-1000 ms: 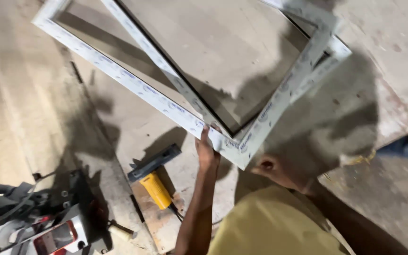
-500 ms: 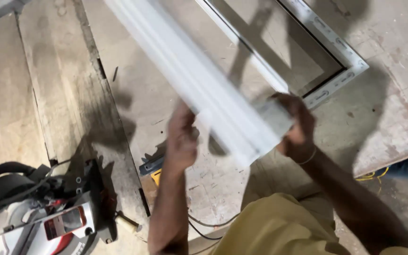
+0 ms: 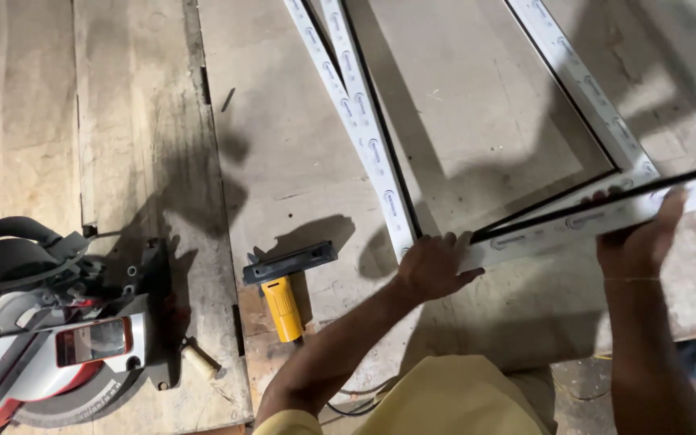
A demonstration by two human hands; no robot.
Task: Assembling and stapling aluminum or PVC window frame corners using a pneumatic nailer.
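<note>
A white plastic window frame [image 3: 364,121] lies over the wooden workbench [image 3: 283,161], its long side running up and left and its near rail angling to the right. My left hand [image 3: 432,267] grips the frame's near corner. My right hand [image 3: 638,238] holds the near rail from below, fingers curled over its edge. A second white frame piece [image 3: 582,89] lies under or beside it at the upper right; I cannot tell whether they are joined.
A yellow-handled power tool with a dark flat head [image 3: 287,282] lies on the bench left of my left hand. A red and grey mitre saw [image 3: 50,322] stands at the lower left. A small dark screw [image 3: 227,98] lies farther up the bench.
The frame has swung down from a tilted, edge-on position to lie nearly flat over the bench. Both hands have moved apart along its near rail.
</note>
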